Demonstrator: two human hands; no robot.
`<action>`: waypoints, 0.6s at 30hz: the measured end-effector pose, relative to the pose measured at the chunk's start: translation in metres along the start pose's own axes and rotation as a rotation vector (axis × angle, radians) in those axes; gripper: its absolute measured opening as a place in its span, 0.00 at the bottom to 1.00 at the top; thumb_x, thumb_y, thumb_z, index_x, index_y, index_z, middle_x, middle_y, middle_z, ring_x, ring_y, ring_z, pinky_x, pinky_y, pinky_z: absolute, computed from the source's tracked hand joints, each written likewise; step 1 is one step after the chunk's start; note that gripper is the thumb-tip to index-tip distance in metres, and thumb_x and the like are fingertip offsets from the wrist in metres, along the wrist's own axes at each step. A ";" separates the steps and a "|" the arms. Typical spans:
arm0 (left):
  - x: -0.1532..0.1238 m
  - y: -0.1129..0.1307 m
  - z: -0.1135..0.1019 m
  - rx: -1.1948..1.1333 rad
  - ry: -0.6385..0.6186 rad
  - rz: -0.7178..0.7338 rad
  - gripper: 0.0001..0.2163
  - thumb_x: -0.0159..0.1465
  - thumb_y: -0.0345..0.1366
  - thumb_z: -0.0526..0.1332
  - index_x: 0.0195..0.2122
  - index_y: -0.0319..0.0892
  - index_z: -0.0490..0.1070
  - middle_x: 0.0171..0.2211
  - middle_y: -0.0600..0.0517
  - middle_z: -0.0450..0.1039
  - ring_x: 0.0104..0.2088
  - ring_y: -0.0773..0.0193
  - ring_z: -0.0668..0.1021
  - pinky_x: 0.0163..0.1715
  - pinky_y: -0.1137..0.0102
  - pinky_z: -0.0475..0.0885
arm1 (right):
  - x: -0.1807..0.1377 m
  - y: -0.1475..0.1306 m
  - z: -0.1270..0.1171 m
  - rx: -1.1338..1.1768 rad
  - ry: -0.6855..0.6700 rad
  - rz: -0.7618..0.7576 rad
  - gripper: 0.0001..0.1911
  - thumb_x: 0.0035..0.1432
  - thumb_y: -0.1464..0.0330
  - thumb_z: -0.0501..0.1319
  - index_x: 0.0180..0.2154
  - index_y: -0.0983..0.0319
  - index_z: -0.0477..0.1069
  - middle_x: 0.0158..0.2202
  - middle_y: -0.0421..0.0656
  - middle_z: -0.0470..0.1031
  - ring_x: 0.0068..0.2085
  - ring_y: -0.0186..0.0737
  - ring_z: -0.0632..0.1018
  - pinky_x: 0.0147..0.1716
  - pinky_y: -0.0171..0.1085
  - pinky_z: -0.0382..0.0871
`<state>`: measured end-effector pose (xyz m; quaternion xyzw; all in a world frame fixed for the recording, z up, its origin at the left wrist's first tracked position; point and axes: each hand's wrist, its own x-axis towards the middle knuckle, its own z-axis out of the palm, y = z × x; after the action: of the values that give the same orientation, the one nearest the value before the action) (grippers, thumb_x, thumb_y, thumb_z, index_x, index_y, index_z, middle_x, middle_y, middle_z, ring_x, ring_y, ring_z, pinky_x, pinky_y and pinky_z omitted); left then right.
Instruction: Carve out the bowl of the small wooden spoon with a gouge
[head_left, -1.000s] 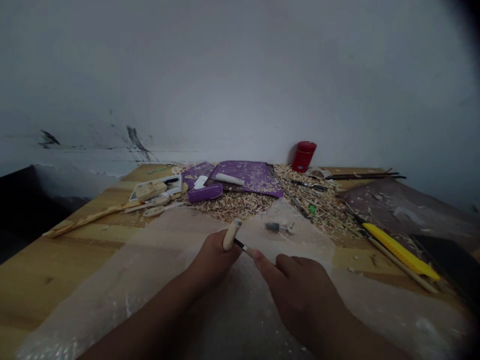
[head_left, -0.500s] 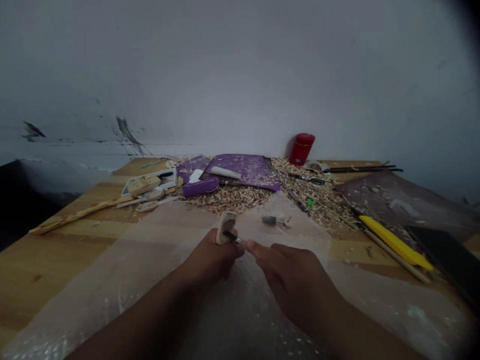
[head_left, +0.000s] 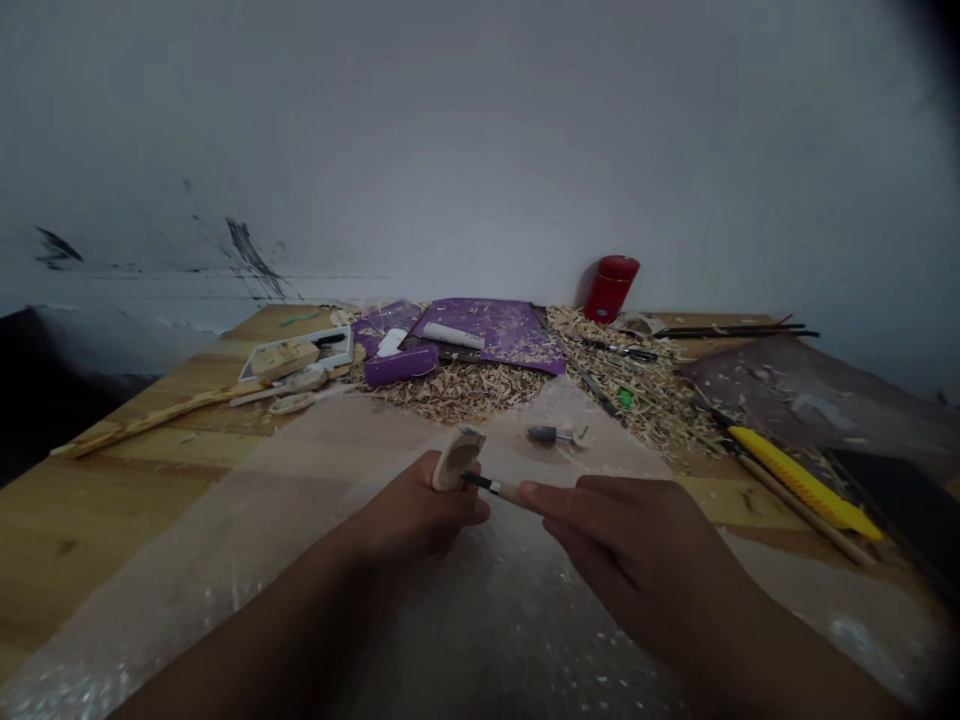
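My left hand (head_left: pixel 420 515) is closed around a pale wooden spoon (head_left: pixel 454 462), its hollowed bowl showing above the fingers and its lower part hidden by the hand. In my right hand (head_left: pixel 626 535) is a carving gouge (head_left: pixel 510 492) with a light wooden handle and a dark metal shaft. The index finger lies along the handle. The gouge's dark tip meets the right edge of the bowl, close to my left thumb; the exact contact is too small to make out. Beneath both hands lies a sheet of clear bubble wrap (head_left: pixel 300 500).
A small grey-headed tool (head_left: pixel 551 434) lies beyond my hands. Wood shavings (head_left: pixel 472 390) cover the back around purple sheets (head_left: pixel 517 335). On the right are a yellow-handled tool (head_left: pixel 802 480) and a dark flat object (head_left: pixel 892 510). A red canister (head_left: pixel 612 288) stands by the wall; a white tray (head_left: pixel 349 345) is left.
My right hand has drawn back to the right, bringing the gouge's tip from inside the hollow to its edge. The spoon has tilted slightly in my left hand. The view has shifted a little.
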<state>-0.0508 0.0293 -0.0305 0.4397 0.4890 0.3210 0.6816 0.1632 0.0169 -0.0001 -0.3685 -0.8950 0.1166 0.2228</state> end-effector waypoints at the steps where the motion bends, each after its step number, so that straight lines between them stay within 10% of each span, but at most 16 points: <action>1: -0.001 0.001 0.001 0.020 0.000 -0.009 0.08 0.47 0.31 0.62 0.22 0.41 0.60 0.11 0.62 0.56 0.10 0.76 0.58 0.10 0.79 0.53 | 0.000 -0.001 -0.001 -0.031 -0.016 -0.001 0.20 0.57 0.72 0.52 0.50 0.52 0.63 0.23 0.36 0.68 0.23 0.34 0.69 0.23 0.33 0.55; 18: -0.003 -0.004 0.007 0.160 0.026 -0.010 0.07 0.49 0.30 0.59 0.21 0.41 0.58 0.11 0.63 0.55 0.11 0.77 0.59 0.11 0.81 0.53 | 0.000 -0.016 -0.003 0.012 -0.123 0.063 0.14 0.56 0.73 0.49 0.40 0.55 0.68 0.24 0.39 0.71 0.25 0.36 0.72 0.24 0.33 0.57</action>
<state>-0.0445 0.0234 -0.0321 0.4862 0.5241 0.2831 0.6394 0.1552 0.0057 0.0086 -0.3876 -0.8941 0.1512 0.1659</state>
